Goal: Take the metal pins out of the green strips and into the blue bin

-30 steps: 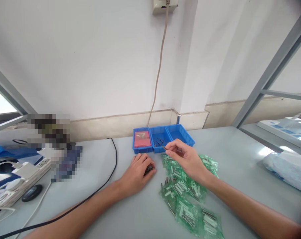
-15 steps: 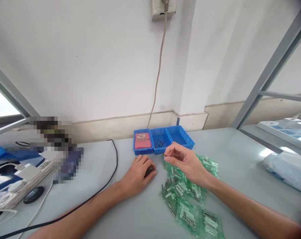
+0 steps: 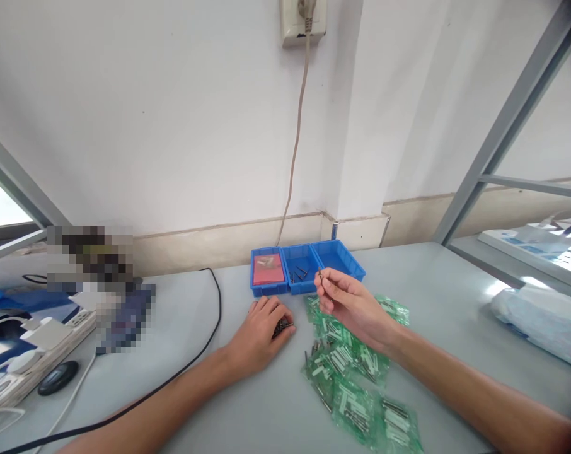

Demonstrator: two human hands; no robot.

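Note:
My left hand lies on the table with its fingers curled round a small heap of dark metal screws; the fingers cover part of the heap. My right hand is raised in front of the blue bins, pinching one small metal screw upright between thumb and fingertips. Its exact shape is too small to make out. Below that hand lie several green plastic bags with white strips and metal pieces inside. A few dark screws lie in the middle blue bin.
The left blue bin holds a red packet; the right blue bin stands beside the middle one. A black cable crosses my left forearm. A power strip and mouse lie left, a plastic-wrapped pack right.
My right hand has turned, and the small screw in its fingertips has gone from lying sideways to upright. My left hand stays over its heap. The whole view has shifted slightly.

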